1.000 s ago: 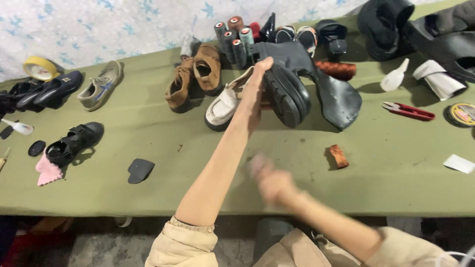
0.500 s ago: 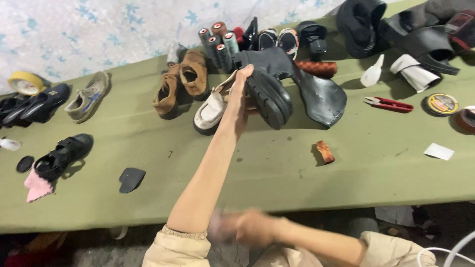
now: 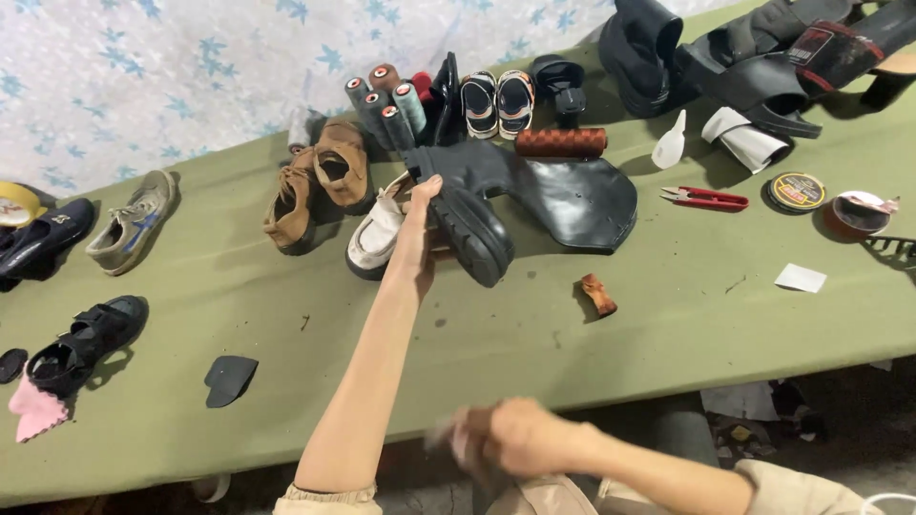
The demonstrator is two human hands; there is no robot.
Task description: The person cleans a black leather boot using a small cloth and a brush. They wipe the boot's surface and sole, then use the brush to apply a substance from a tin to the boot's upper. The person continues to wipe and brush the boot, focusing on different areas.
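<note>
Gripping the thick sole of a black boot (image 3: 496, 195) between curled fingers, the left hand (image 3: 418, 229) reaches across the green table (image 3: 668, 334), arm stretched straight out, boot tipped on its side in the middle of the table. A white shoe (image 3: 374, 238) lies just beside the wrist, brown shoes (image 3: 320, 181) and thread spools (image 3: 386, 105) behind. The right hand (image 3: 510, 439) hovers blurred at the near edge, possibly pinching a pale scrap.
</note>
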